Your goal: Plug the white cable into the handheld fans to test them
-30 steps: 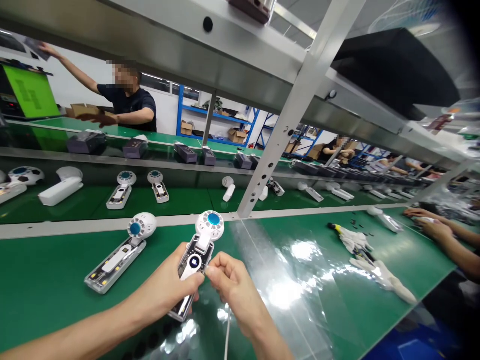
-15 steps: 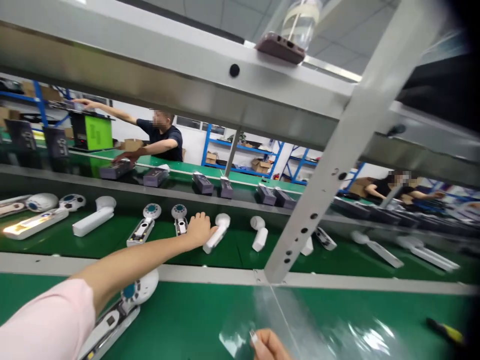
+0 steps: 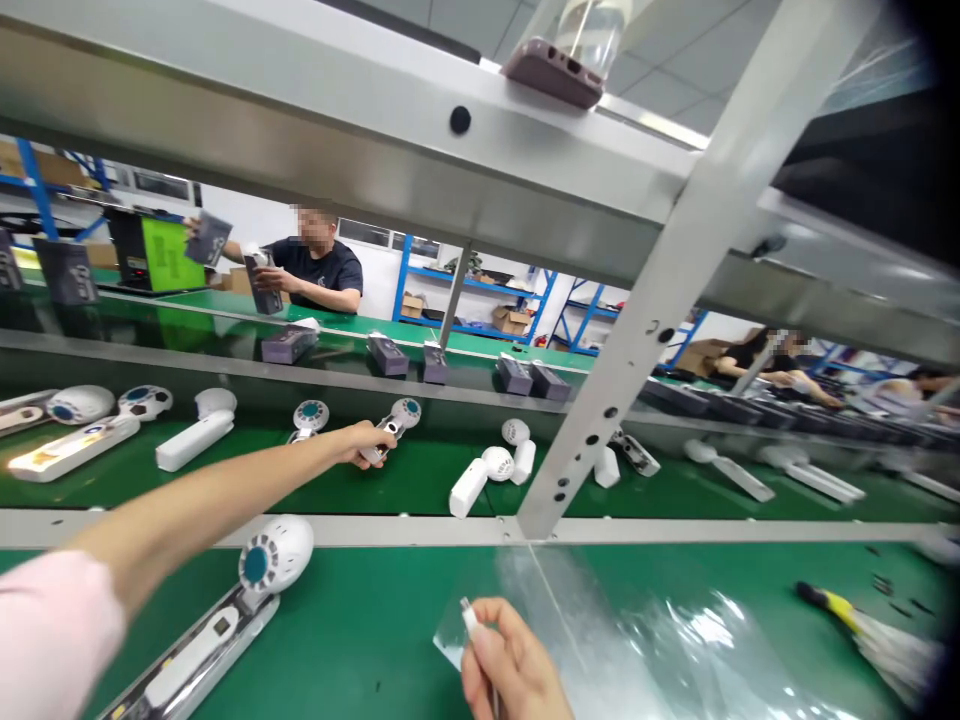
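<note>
My left hand (image 3: 369, 445) reaches out over the green conveyor belt and is closed around the handle of a white handheld fan (image 3: 406, 411) with a teal-centred head. Low in the view, my right hand (image 3: 511, 655) pinches the white plug of a cable (image 3: 469, 612), its metal tip pointing up. Near me lies a larger-looking handheld fan (image 3: 277, 560) with its handle open, showing the inner parts. Right of my left hand, two white fans (image 3: 471, 485) rest close together on the belt.
Clear plastic sheeting (image 3: 600, 630) covers part of the green bench. A yellow-and-black tool (image 3: 829, 602) lies at right. A slanted metal post (image 3: 622, 370) and beam (image 3: 360, 130) cross the view. Behind, a co-worker (image 3: 319, 270) handles dark boxes; more boxes (image 3: 289, 342) line the far belt.
My left hand has taken hold of the open-handled fan. The white fan beside it now sits farther right, near another. My right hand has risen with the plug. The co-worker has lifted boxes.
</note>
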Action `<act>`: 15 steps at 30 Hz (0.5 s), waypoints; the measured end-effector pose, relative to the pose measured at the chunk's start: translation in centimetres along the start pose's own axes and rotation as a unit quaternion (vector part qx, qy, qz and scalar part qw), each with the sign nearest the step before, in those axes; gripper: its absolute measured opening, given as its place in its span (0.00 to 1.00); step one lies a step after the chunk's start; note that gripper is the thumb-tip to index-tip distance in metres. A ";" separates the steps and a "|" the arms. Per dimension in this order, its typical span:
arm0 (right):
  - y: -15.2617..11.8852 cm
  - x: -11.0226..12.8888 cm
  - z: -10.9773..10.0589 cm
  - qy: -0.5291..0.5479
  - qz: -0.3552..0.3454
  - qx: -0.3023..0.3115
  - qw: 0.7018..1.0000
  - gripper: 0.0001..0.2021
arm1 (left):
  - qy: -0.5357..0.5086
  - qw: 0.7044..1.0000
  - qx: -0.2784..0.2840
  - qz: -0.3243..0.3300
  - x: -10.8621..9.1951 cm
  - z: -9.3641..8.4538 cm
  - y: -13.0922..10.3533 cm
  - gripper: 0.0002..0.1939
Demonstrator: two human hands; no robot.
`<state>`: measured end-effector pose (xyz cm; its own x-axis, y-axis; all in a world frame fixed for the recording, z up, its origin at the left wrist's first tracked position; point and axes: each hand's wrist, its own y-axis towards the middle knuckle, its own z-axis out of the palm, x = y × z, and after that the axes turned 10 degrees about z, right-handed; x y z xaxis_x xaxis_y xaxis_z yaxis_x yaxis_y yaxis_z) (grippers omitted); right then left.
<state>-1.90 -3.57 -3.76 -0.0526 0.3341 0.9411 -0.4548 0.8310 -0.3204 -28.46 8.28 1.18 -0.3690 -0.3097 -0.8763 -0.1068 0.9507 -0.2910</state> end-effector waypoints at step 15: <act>-0.8 5.4 7.3 0.057 -0.049 -0.038 0.996 0.12 | -0.303 0.928 0.199 0.087 1.2 3.3 -17.1 0.19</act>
<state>-8.31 -5.72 2.41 0.0930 0.2942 0.9512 -0.3840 0.8921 -0.2383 -24.06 -8.39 3.89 0.2505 -0.2176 -0.9433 0.2990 0.9442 -0.1384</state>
